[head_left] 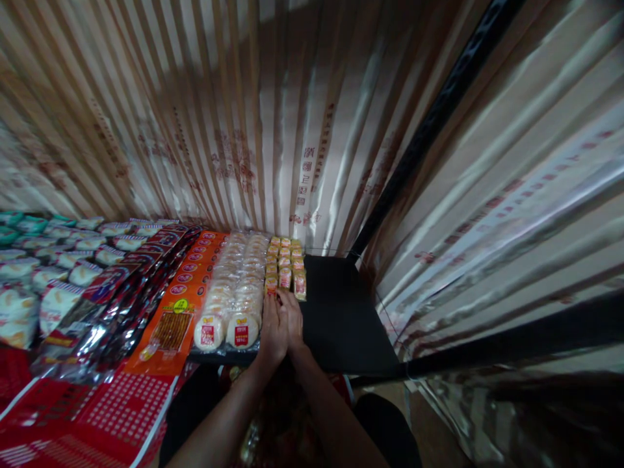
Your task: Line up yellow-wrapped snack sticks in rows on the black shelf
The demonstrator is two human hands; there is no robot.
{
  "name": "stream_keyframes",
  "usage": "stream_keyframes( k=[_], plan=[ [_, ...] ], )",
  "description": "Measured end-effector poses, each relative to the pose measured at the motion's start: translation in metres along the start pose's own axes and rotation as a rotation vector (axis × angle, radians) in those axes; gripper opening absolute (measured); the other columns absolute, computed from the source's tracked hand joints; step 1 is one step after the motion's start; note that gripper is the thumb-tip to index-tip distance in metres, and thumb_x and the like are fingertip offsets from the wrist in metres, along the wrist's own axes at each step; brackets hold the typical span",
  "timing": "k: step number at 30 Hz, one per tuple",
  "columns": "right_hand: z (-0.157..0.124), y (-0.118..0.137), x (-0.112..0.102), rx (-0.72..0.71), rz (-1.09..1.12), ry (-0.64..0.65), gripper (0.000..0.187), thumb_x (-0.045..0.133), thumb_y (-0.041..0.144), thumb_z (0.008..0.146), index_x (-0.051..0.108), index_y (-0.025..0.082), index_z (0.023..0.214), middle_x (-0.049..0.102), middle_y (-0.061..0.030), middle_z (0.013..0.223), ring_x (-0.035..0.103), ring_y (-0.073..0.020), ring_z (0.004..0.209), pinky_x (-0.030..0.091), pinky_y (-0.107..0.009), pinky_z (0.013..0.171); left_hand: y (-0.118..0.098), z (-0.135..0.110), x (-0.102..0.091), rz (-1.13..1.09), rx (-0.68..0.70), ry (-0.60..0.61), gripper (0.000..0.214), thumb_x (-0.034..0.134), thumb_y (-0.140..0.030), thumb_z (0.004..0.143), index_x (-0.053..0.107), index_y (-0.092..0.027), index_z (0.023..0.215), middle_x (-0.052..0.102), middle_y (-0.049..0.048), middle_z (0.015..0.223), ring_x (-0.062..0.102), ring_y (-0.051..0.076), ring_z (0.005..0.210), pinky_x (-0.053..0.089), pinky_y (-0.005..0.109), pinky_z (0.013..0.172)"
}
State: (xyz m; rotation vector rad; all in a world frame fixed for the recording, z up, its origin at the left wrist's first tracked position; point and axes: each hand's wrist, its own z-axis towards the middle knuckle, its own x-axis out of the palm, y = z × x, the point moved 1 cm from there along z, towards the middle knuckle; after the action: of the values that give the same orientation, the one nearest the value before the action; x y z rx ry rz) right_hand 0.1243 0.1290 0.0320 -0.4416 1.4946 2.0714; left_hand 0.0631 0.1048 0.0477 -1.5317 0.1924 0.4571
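Note:
My left hand (274,328) and my right hand (292,318) are side by side and touching, low over the front of a black shelf board (341,318). Their closed fingers reach the near ends of rows of small yellow-wrapped snack packets (285,263) with red labels. Whatever lies between the fingers is hidden by the hands. Just left of my left hand are two rows of round white crackers (242,330) in clear wrappers, standing on edge.
Farther left lie an orange snack bag (170,318), dark shiny packs (107,312), white bags (58,296) and green packs (32,224). Red packaging (107,416) hangs at the front left. Printed pleated sheeting (292,130) rises behind, and a black post (414,156) stands at the right corner.

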Motion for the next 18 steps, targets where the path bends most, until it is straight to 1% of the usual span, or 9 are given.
stream_keyframes(
  k=[2, 5, 8, 10, 12, 14, 16, 18],
  plan=[
    [-0.001, -0.007, 0.005, -0.047, -0.013, 0.000, 0.037, 0.041, 0.020, 0.083, 0.056, 0.020, 0.118, 0.056, -0.0085, 0.119, 0.048, -0.0193, 0.114, 0.038, -0.033, 0.101, -0.001, 0.000, 0.001, -0.008, 0.027, 0.011, 0.053, 0.031, -0.027, 0.086, 0.032, -0.008, 0.136, 0.026, 0.0132, 0.148, 0.019, 0.019, 0.138, 0.016, 0.036, 0.114],
    [0.000, -0.013, 0.009, -0.058, -0.007, 0.009, 0.041, 0.042, 0.018, 0.083, 0.055, 0.022, 0.122, 0.055, -0.0072, 0.122, 0.047, -0.0185, 0.117, 0.039, -0.032, 0.102, -0.003, 0.003, 0.001, -0.015, 0.002, 0.039, 0.052, 0.028, -0.027, 0.087, 0.033, -0.008, 0.135, 0.027, 0.0135, 0.147, 0.020, 0.018, 0.137, 0.014, 0.036, 0.114],
    [-0.001, -0.009, 0.002, -0.031, 0.008, 0.008, 0.042, 0.041, 0.016, 0.083, 0.055, 0.025, 0.122, 0.054, -0.0063, 0.121, 0.051, -0.0175, 0.112, 0.043, -0.030, 0.097, -0.005, 0.004, -0.003, -0.009, -0.026, 0.047, 0.051, 0.029, -0.029, 0.088, 0.036, -0.007, 0.133, 0.032, 0.0161, 0.144, 0.025, 0.020, 0.136, 0.017, 0.036, 0.114],
    [-0.006, 0.000, -0.006, -0.023, 0.009, 0.005, 0.041, 0.040, 0.016, 0.083, 0.057, 0.024, 0.119, 0.052, -0.0067, 0.122, 0.053, -0.0176, 0.109, 0.044, -0.030, 0.095, -0.007, -0.001, -0.008, 0.006, 0.002, 0.039, 0.049, 0.031, -0.029, 0.087, 0.041, -0.006, 0.130, 0.037, 0.0177, 0.141, 0.029, 0.022, 0.134, 0.019, 0.038, 0.113],
    [-0.017, 0.009, -0.016, -0.025, 0.008, -0.015, 0.039, 0.040, 0.016, 0.083, 0.059, 0.024, 0.116, 0.053, -0.0064, 0.118, 0.054, -0.0171, 0.105, 0.045, -0.029, 0.093, -0.009, -0.011, -0.014, 0.032, 0.050, 0.016, 0.046, 0.033, -0.027, 0.086, 0.047, -0.007, 0.124, 0.044, 0.0176, 0.136, 0.036, 0.023, 0.130, 0.024, 0.039, 0.111],
    [-0.036, 0.016, -0.024, -0.021, 0.002, -0.060, 0.037, 0.039, 0.017, 0.083, 0.060, 0.022, 0.113, 0.056, -0.0068, 0.112, 0.055, -0.0171, 0.102, 0.046, -0.029, 0.090, -0.008, -0.029, -0.021, 0.057, 0.094, -0.007, 0.040, 0.035, -0.025, 0.084, 0.053, -0.009, 0.117, 0.053, 0.0163, 0.125, 0.046, 0.022, 0.121, 0.032, 0.040, 0.106],
    [-0.064, 0.018, -0.030, -0.018, -0.001, -0.090, 0.034, 0.038, 0.018, 0.084, 0.061, 0.019, 0.109, 0.059, -0.0082, 0.106, 0.056, -0.0175, 0.099, 0.047, -0.030, 0.089, -0.004, -0.054, -0.029, 0.076, 0.126, 0.006, 0.035, 0.035, -0.021, 0.082, 0.057, -0.012, 0.108, 0.061, 0.0135, 0.112, 0.055, 0.021, 0.107, 0.041, 0.038, 0.097],
    [-0.098, 0.016, -0.034, -0.019, 0.008, -0.074, 0.033, 0.037, 0.018, 0.085, 0.063, 0.018, 0.105, 0.061, -0.0088, 0.102, 0.057, -0.0174, 0.096, 0.047, -0.031, 0.088, 0.006, -0.082, -0.035, 0.099, 0.131, 0.063, 0.031, 0.034, -0.019, 0.082, 0.060, -0.015, 0.099, 0.064, 0.0095, 0.099, 0.058, 0.019, 0.095, 0.045, 0.035, 0.089]
  ],
)
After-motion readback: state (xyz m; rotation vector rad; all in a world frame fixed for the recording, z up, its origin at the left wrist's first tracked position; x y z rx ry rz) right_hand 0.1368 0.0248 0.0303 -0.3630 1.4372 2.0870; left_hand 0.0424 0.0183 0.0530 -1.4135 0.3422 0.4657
